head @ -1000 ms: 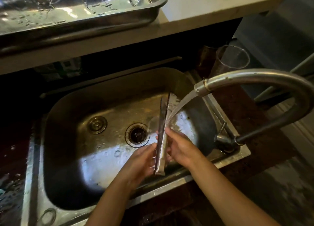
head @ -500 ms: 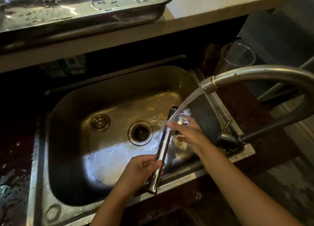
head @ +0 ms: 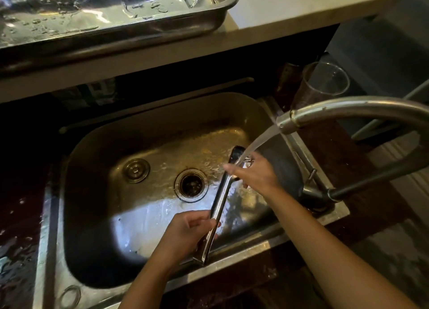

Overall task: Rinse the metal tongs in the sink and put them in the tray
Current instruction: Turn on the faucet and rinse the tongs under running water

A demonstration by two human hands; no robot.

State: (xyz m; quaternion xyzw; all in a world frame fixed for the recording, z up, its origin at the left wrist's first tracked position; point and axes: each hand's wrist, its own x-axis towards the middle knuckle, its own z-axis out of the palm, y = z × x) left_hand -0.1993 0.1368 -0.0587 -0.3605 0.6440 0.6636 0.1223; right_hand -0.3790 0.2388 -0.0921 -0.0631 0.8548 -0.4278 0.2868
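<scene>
Steel tongs [head: 220,199] — slim, shiny, closed — under running water [head: 260,144].

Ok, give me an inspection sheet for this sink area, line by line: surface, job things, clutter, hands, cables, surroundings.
Surface: steel sink, wet, drain open; dark counter to its left is wet too.
Job's things: metal tongs held over the basin, tip end under the faucet stream; tray on the pale upper ledge, wet, its contents at the top edge too cropped to name.
Clutter: round strainer plug on the sink floor; clear glass behind the faucet.
Hands: left hand grips the tongs' handle end; right hand rubs near the tip.
Cables: nothing seen.
Surroundings: dim; floor at right.
</scene>
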